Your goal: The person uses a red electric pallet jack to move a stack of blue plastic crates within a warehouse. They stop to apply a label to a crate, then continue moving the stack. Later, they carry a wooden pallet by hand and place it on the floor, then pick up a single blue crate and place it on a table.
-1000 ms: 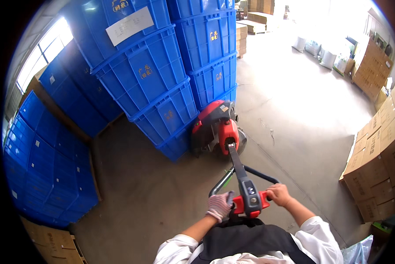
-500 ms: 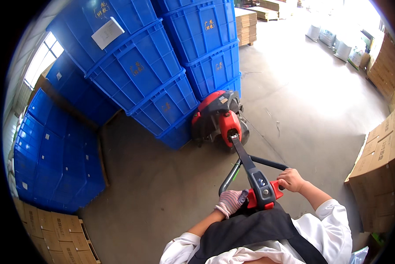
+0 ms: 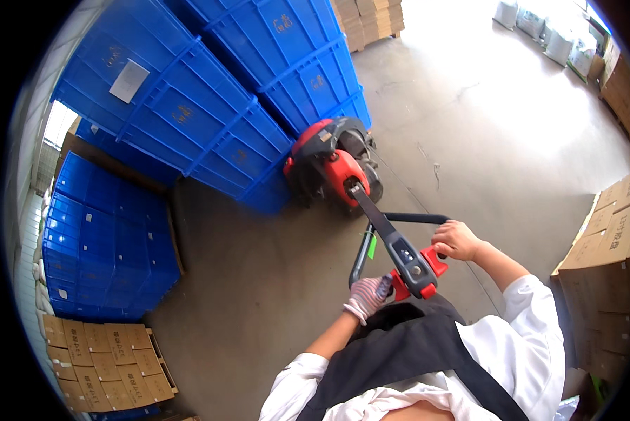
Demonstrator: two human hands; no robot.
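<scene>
Head view: a person in a white shirt and dark apron grips the looped handle (image 3: 399, 242) of a red electric pallet truck (image 3: 332, 165) with both hands on a concrete warehouse floor (image 3: 469, 119). The left hand (image 3: 367, 298), in a knit glove, is closed around the handle's left bar at about 6 o'clock in the picture; the bare right hand (image 3: 456, 240), at about 4 o'clock, is closed over the handle's right corner beside the red control head (image 3: 416, 270). The truck's motor housing sits just right of centre, its black tiller running down to the hands. Its front is pushed against the base of a tall stack of blue plastic crates (image 3: 209, 91) that fills the frame from 10 to 12 o'clock. A second block of blue crates (image 3: 104, 259) stands at 9 o'clock, with flattened cardboard boxes (image 3: 101, 361) at 8 o'clock. Stacked cardboard cartons (image 3: 606, 281) line the edge from 3 to 4 o'clock, and white sacks (image 3: 539, 31) lie at 1 o'clock.
</scene>
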